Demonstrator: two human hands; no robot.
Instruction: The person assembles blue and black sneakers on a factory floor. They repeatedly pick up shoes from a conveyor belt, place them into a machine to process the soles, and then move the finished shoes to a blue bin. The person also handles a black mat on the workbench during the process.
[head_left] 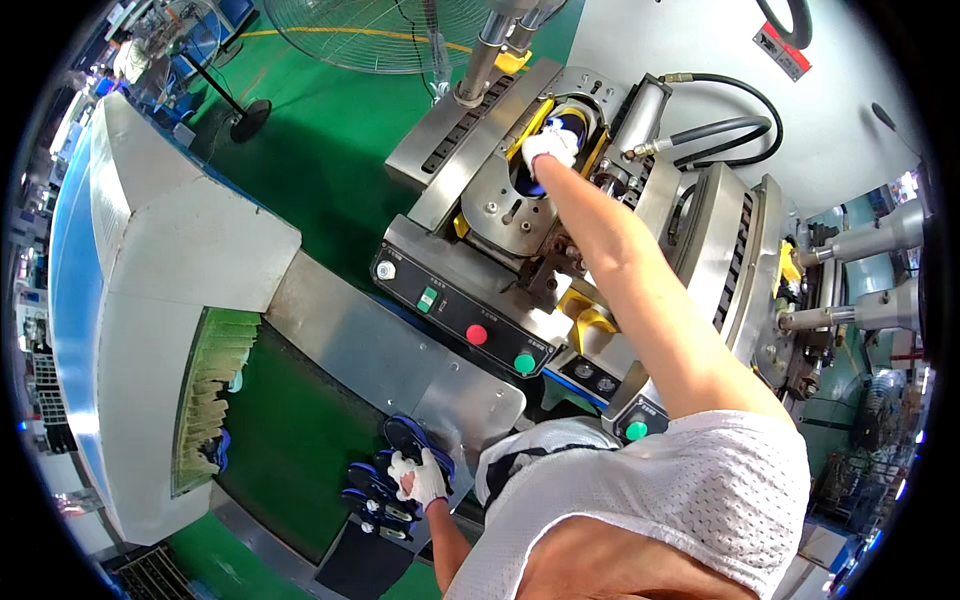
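My right hand (553, 146), in a white glove, reaches into the press machine's oval mould (522, 216). Its fingers are closed on a dark shoe with blue edges (572, 122), which lies between yellow side pads (531, 126); part of the shoe is hidden by the hand. Down at the left, my left hand (421, 478), also gloved, has its fingers curled on a black-and-blue shoe (406, 436) at the end of the conveyor. More black-and-blue shoe pieces (371, 480) lie against that hand on its left.
A control panel with a red button (477, 334) and a green button (524, 363) fronts the machine. The green conveyor belt (290, 420) runs from a white tunnel housing (185, 220) with a strip curtain. A large fan (360, 35) stands behind; black hoses (735, 130) loop at the right.
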